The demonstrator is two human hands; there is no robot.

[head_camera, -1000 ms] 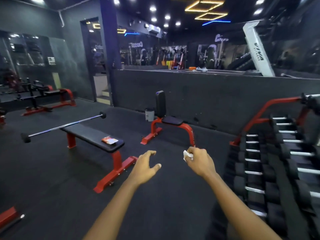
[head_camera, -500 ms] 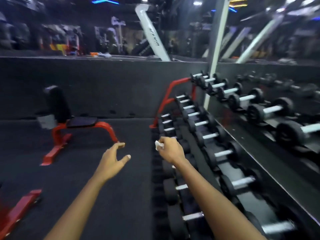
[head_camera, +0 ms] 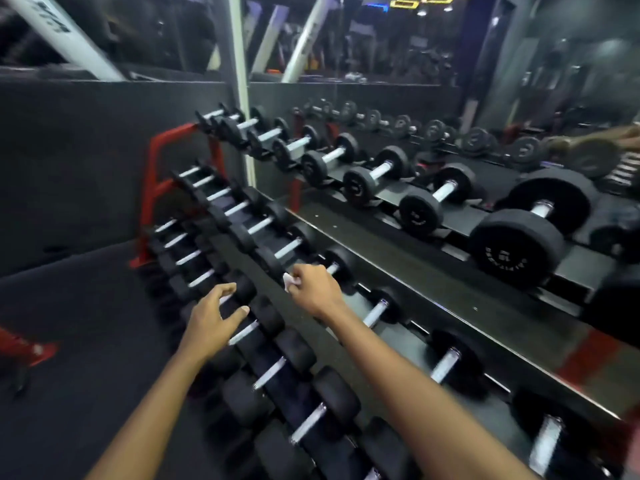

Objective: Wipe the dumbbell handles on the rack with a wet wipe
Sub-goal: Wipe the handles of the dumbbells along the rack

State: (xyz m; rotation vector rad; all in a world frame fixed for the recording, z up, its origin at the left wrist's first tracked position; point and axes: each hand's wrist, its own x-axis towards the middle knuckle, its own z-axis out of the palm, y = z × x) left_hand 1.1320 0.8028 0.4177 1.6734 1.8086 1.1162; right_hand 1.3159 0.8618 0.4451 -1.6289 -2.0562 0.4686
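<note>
The wet wipe (head_camera: 288, 280) is seen bunched and pinched in the fingers (head_camera: 304, 276) of the right hand (head_camera: 313, 289), held just above a dumbbell handle (head_camera: 332, 268) on the middle tier of the rack (head_camera: 157, 188). No handle is visibly being rubbed, so the wiping is judged barely begun, with all rows left. The left hand (head_camera: 211, 315) is held spread and empty over the near lower row.

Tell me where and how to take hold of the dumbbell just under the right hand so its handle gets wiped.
Probably grip the bare metal handle between the two black heads, coming from above: it lies level across the rack, open on top. The right hand, holding the wet wipe, hangs right over it.
</note>
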